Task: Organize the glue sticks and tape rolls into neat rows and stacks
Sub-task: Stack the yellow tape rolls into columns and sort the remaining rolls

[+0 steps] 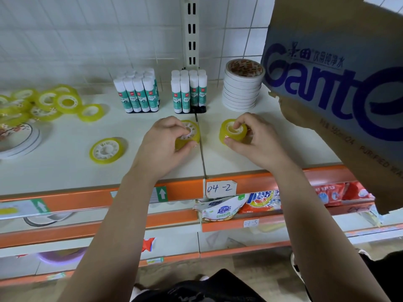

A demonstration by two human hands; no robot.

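Two hands work near the front edge of the shelf (pixel 65 168). The left hand (pixel 165 142) pinches a tilted yellow tape roll (pixel 193 128) with curled fingers, and the right hand (pixel 255 140) pinches a second roll (pixel 226 132) at core and rim. Glue sticks (pixel 139 92) and a white tape stack (pixel 242 90) line the back edge.

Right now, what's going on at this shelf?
A person is sorting stationery on a shelf. The left hand grips a yellow tape roll and the right hand pinches a second yellow tape roll, both near the shelf front. Behind them two blocks of glue sticks stand upright beside a stack of white tape rolls. A loose pile of yellow rolls lies unsorted at the left, with a single roll flat nearby.
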